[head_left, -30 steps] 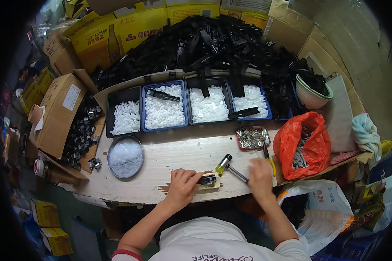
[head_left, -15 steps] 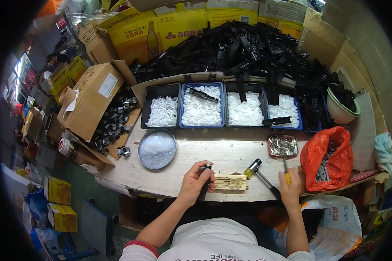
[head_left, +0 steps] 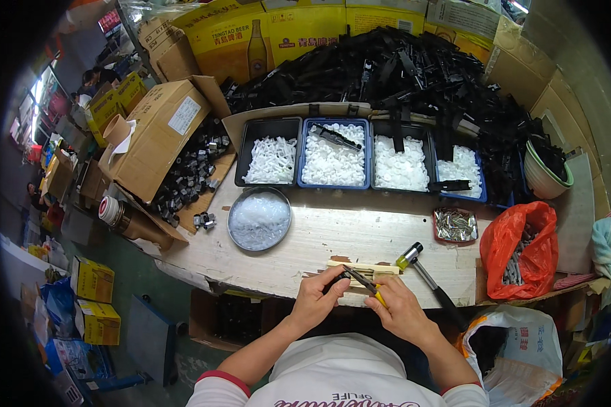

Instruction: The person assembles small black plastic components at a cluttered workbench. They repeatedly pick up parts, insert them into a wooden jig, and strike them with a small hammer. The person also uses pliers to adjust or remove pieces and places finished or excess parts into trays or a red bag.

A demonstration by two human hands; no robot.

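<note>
Between right hand point(head_left: 398, 311) and red bag point(head_left: 500, 245): hammer point(head_left: 425, 274).

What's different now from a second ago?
The left hand has lifted the black part off the wooden block. The right hand has picked up the yellow-handled pliers and brought them left, to the other hand. The hammer and trays stayed put.

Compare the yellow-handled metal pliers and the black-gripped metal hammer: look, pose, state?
The yellow-handled metal pliers are in the right hand; the black-gripped metal hammer lies on the pale wooden tabletop, unheld.
The pliers taper to slim tips; the hammer has a thick head, yellow-green at one end, black at the other.
The pliers look shorter, though partly covered; the hammer looks longer.
Both are hand tools.
</note>
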